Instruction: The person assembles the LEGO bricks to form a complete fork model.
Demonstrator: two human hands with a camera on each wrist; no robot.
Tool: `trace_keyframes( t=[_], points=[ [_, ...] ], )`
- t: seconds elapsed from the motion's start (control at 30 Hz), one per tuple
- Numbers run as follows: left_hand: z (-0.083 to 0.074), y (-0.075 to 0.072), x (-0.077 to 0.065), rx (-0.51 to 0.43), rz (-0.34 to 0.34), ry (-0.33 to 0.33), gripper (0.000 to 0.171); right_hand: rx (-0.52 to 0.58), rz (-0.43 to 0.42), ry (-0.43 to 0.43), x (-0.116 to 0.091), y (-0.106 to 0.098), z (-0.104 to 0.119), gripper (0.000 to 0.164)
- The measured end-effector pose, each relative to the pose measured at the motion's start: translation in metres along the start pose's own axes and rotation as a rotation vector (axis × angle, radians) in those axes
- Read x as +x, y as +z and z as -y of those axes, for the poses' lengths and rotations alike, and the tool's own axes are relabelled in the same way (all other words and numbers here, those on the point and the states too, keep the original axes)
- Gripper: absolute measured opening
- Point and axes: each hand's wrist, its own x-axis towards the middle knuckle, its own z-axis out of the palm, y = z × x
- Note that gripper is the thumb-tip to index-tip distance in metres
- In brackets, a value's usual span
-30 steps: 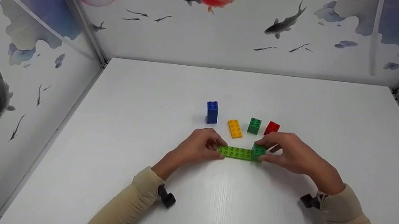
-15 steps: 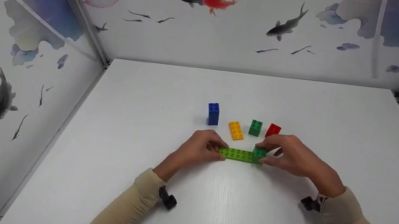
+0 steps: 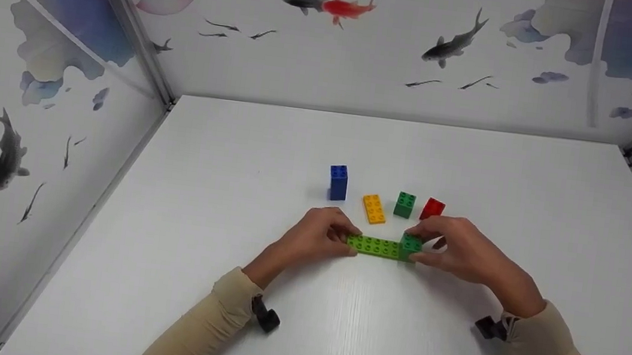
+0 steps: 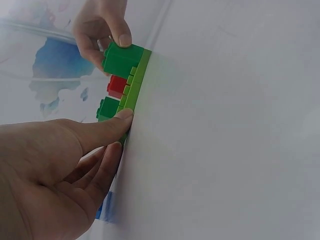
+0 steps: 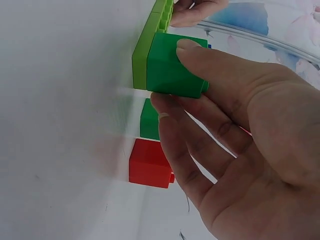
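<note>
A long lime-green building-block plate [image 3: 378, 246] lies flat on the white table with its studs up. Its left end is pinched between the thumb and fingers of my left hand [image 3: 315, 235]. On the right end sits a green block [image 3: 408, 250], which my right hand [image 3: 466, 253] holds between thumb and fingers. Seen from the right wrist, the green block [image 5: 170, 65] rests against the plate [image 5: 142, 57] with no visible gap. The left wrist view shows my left thumb [image 4: 117, 122] on the plate's near edge; the plate's left end is partly hidden by the fingers.
Behind the plate stand a tall blue block [image 3: 338, 184], a second green block [image 3: 405, 205] and a red block [image 3: 433, 209], the red one close to my right knuckles. A flat yellow plate [image 3: 373, 209] lies among them. Printed walls [image 3: 327, 82] border the table.
Both hands keep their grip on the plate and green block, with almost no movement. The whole head view has shifted slightly, so everything appears a little lower.
</note>
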Motion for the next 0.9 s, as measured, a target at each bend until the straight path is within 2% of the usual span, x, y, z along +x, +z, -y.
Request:
trace_keyframes(
  t=[0.33, 0.67, 0.77, 0.9],
  points=[
    [0.0, -0.001, 0.0, 0.002, 0.007, -0.027, 0.03, -0.144, 0.014, 0.036, 0.005, 0.019, 0.003, 0.045],
    [0.001, -0.003, 0.001, -0.007, 0.018, -0.002, 0.031, -0.138, -0.007, 0.018, 0.008, 0.022, 0.001, 0.049],
    [0.001, -0.002, 0.001, -0.004, 0.02, 0.0, 0.031, -0.137, 0.002, 0.015, 0.007, 0.022, 0.001, 0.055],
    [0.002, -0.001, 0.0, -0.006, 0.02, -0.012, 0.03, -0.091, 0.03, 0.02, 0.004, 0.018, 0.003, 0.07]
  ],
)
